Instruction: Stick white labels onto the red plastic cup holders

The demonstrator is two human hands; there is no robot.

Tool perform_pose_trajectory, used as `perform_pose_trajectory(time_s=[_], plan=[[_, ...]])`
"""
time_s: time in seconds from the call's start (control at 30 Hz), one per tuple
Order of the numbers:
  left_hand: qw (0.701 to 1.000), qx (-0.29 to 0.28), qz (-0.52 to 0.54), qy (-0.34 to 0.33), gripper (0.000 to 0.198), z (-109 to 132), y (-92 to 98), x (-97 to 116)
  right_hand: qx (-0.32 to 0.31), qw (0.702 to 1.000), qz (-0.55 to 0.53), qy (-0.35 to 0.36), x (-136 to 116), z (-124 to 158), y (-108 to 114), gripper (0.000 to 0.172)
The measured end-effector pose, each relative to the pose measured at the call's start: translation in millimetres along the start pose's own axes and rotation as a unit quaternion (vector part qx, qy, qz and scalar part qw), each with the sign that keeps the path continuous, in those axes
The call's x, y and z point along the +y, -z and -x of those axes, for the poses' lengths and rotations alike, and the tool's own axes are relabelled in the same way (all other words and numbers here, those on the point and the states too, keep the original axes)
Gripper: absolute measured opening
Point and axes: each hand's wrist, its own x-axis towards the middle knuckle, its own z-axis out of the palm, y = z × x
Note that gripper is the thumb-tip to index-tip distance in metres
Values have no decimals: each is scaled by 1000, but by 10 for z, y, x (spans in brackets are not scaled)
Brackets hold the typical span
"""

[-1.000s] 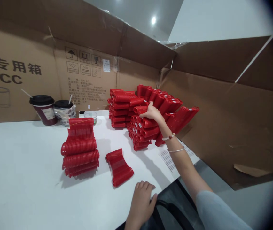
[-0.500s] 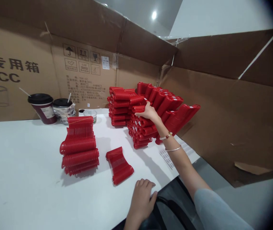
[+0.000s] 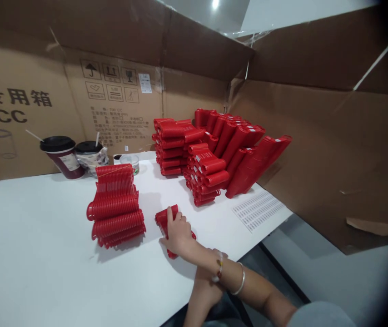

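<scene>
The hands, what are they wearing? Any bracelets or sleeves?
The right hand is bare, and no rings show on it. Its wrist has a bead bracelet of pale beads with a red one, and next to that a thin silver bangle. Higher up the arm there is a light grey-blue sleeve. The left hand is mostly hidden behind the right arm, and no jewellery shows on it.

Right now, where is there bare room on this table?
The table is bare on its left, between the cups and the near edge. Back right is crowded with a red pile; the right hand grips a small bundle.
</scene>
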Motion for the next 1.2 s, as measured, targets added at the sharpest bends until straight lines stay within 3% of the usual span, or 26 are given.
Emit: perform_pose_trajectory(time_s=[0.17,0.27,0.33,0.47,0.57,0.63,0.8,1.2], plan=[[998,-7,-10,-67,41,-11,18,-2,-23,999,-22,5,177,-79,108,94],[991,-25,-86,-95,46,-29,25,7,-17,998,-49,47,378,34,358,94],[987,-35,-131,-84,34,-40,21,10,21,995,-59,72,507,136,672,98],[984,-18,-155,-86,23,-36,11,16,170,982,-58,52,740,168,1565,106],[985,-11,-142,-92,22,-18,19,34,234,972,-6,3,899,-89,2124,106],[986,-11,-139,-88,21,-13,25,46,216,976,13,-25,981,-331,2315,107],[987,-11,-139,-76,20,-23,29,50,143,989,5,-21,1055,-725,2347,116],[990,-11,-126,-60,20,-22,30,94,155,987,-17,-38,1055,-862,2320,115]])
